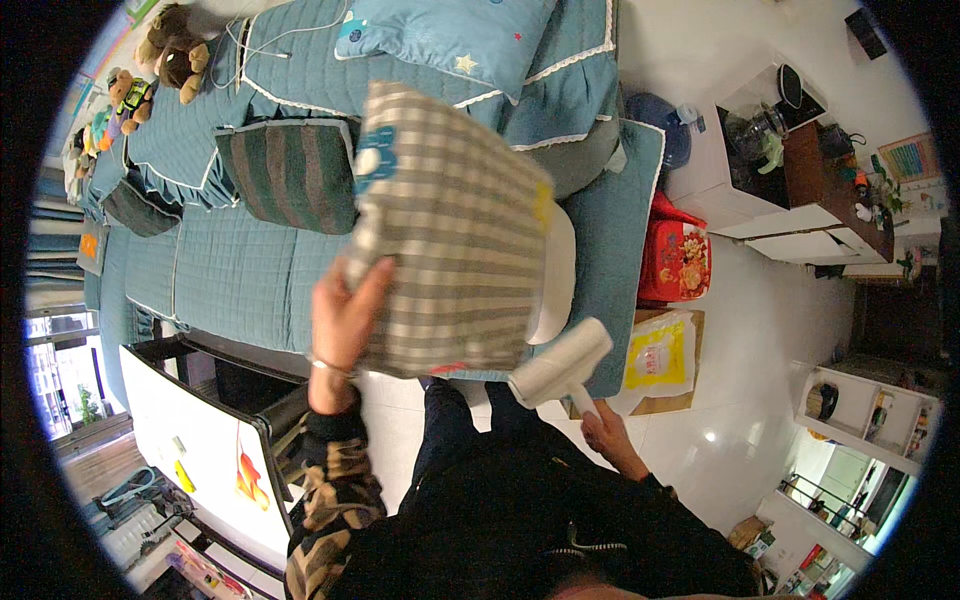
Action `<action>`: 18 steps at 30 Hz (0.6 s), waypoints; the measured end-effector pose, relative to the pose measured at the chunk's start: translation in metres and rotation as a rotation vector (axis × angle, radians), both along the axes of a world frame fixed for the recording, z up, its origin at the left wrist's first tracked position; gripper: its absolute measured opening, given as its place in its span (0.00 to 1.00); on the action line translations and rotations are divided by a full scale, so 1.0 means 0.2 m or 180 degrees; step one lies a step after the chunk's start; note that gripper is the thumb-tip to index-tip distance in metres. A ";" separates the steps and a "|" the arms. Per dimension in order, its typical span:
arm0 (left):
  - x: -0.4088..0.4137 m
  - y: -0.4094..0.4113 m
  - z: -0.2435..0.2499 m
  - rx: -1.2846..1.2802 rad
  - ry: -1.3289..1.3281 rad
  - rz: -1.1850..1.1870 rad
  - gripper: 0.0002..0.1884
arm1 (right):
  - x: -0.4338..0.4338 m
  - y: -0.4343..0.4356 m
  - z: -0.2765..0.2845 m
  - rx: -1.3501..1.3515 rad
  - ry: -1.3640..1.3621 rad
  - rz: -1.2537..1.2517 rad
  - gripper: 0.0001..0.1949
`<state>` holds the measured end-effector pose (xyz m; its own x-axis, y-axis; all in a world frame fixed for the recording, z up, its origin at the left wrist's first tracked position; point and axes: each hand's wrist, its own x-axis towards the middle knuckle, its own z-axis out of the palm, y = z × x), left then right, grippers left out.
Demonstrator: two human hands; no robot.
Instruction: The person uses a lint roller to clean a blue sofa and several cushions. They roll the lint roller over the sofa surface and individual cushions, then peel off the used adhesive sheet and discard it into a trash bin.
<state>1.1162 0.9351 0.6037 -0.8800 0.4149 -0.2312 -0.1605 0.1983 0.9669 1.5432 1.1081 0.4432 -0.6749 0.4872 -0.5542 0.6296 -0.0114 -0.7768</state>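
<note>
My left hand (349, 307) grips the left edge of a grey-and-white checked cushion (457, 247), which it holds up in front of the sofa. The cushion carries a blue patch near its upper left corner and a yellow one on its right edge; motion blurs it a little. In my right hand (611, 439) is a lint roller (562, 364) with a wide white roll, held by its white handle below and right of the cushion. Between roll and cushion I see a small gap. Part of a white rounded thing (556, 277) shows behind the cushion.
A sofa (232, 270) with quilted blue covers bears a striped cushion (289, 176) and a blue pillow (450, 37). Plush toys (172, 56) line its back. Right of it are a red bag (675, 259) and a cardboard box (694, 330). A white-topped table (202, 435) stands at lower left.
</note>
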 end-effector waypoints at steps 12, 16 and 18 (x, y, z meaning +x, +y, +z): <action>0.58 -0.27 -2.01 -0.3377 0.0631 -0.2041 0.30 | -0.55 0.00 -0.45 -0.0139 -0.0284 0.0391 0.17; 0.73 -0.58 -2.40 -0.2637 -0.0773 -0.0965 0.25 | -1.09 -0.07 -0.36 -0.0758 -0.0692 0.0464 0.17; 0.59 -0.62 -2.32 -0.2186 -0.0800 -0.0390 0.21 | -1.29 -0.07 -0.64 -0.0461 -0.0218 0.0573 0.18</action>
<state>1.2332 0.8121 0.1399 -0.7229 0.1962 -0.6625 -0.2987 0.7759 0.5557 1.2850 1.0940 0.3152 -0.7022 0.2745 -0.6569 0.6827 -0.0022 -0.7307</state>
